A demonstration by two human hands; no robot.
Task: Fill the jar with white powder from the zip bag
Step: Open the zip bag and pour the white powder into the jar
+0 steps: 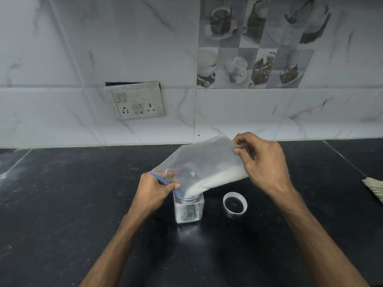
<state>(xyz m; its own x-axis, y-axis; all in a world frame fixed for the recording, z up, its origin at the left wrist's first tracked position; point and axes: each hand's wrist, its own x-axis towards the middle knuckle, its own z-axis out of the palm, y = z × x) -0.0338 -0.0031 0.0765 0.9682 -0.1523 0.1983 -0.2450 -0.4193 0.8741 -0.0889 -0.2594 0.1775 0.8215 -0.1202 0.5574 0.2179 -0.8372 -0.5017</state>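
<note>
Bare to the bottom edge of the frame, the left forearm and the right forearm reach up and inward over the counter. The left hand, just left of centre, has its fingers curled round the mouth of the zip bag, thumb lying along the blue zip strip, and holds that end right at the jar's opening. The right hand, higher and to the right, pinches the bag's raised far corner between thumb and fingertips.

The bag is clear and hangs tilted between the two hands, mouth down at lower left, closed end up at upper right. White powder lies banked along its lower edge and slopes down into the neck of the jar. That jar is clear and square-sided, standing upright on the black countertop near the middle of the frame, directly under the bag's mouth. Its walls look whitish, though I cannot tell how full it is.

Just right of the jar, not touching it, the lid lies with its hollow side up. A patterned cloth pokes in at the right edge. Behind, on the marbled wall, a switch and socket plate sits left of centre, and picture tiles of cups and desserts fill the upper right.
</note>
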